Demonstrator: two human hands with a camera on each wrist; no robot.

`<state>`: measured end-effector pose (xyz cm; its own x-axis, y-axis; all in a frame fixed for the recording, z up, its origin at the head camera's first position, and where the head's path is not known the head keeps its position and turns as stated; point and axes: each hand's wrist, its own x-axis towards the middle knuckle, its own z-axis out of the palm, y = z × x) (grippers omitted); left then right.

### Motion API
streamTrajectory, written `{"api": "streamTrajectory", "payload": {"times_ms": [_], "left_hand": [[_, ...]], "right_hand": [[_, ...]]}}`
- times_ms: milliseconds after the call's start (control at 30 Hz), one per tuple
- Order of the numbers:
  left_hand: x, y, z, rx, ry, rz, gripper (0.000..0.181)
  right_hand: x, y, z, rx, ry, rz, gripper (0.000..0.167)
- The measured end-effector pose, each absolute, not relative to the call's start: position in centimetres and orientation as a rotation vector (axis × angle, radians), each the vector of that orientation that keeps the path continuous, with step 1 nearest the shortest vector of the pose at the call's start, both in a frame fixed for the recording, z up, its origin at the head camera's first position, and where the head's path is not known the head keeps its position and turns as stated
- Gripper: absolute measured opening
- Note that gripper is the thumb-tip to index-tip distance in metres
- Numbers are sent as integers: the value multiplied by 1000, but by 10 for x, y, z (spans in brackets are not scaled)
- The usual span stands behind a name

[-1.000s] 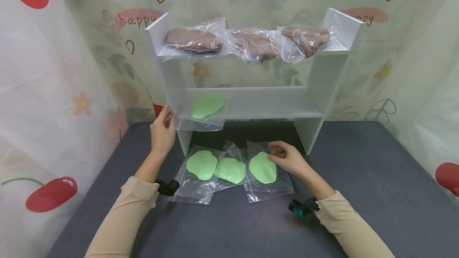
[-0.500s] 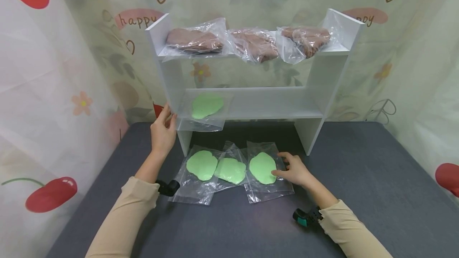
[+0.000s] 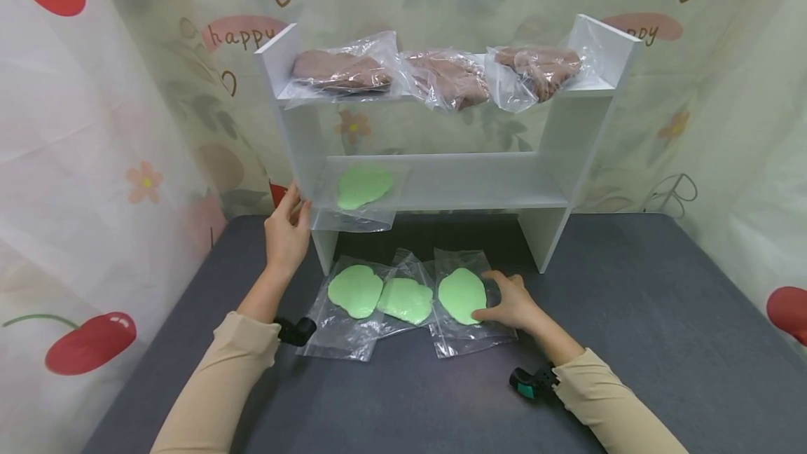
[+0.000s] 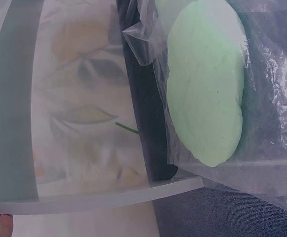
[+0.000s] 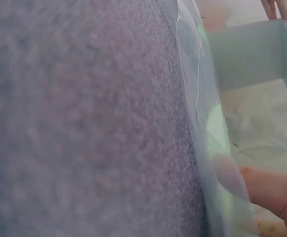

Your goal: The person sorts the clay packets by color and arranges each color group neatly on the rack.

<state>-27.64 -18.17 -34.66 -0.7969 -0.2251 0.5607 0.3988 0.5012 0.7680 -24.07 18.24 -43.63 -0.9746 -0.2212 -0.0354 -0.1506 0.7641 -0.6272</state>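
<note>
My left hand (image 3: 286,233) touches the left side panel of a white shelf (image 3: 479,181), fingers against its outer face. Beside it, a clear plastic bag (image 3: 378,221) with a flat pale green, clay-like slab (image 3: 366,186) lies on the middle shelf, overhanging its front edge. My right hand (image 3: 513,302) is at the rightmost bag (image 3: 454,345) on the table, with thumb and fingers spread at its right side. In the right wrist view the thumb (image 5: 266,187) touches the plastic. A green slab (image 3: 462,295) lies inside that bag.
Two more bags with green slabs (image 3: 355,291) overlap on the dark table (image 3: 403,405), in front of the shelf. Bagged brown lumps (image 3: 340,70) sit in a row on the top shelf. A patterned curtain (image 3: 145,104) surrounds the table, and a cable (image 3: 674,191) hangs behind at right.
My right hand has moved from the bag's top right corner down along its right side, and its thumb now sits lower by the green slab. The left hand has stayed put.
</note>
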Motion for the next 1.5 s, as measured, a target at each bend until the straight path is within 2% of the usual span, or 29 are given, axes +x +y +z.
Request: {"api": "streamTrajectory", "payload": {"times_ms": [333,767,1200,1500], "left_hand": [[-276,-181,-346,-153,-2121,-1304,49],[-276,-182,-347,-154,-2132,-1310,48],[-275,-182,-346,-153,-2139,-1303,49],[-275,-182,-346,-150,-2133,-1308,49]], "right_hand": [[-241,181,-438,-356,2848,-1031,67],[-237,187,-441,-562,2801,-1228,50],[-233,186,-428,-467,2531,-1518,45],[-231,186,-418,-616,2528,-1512,44]]}}
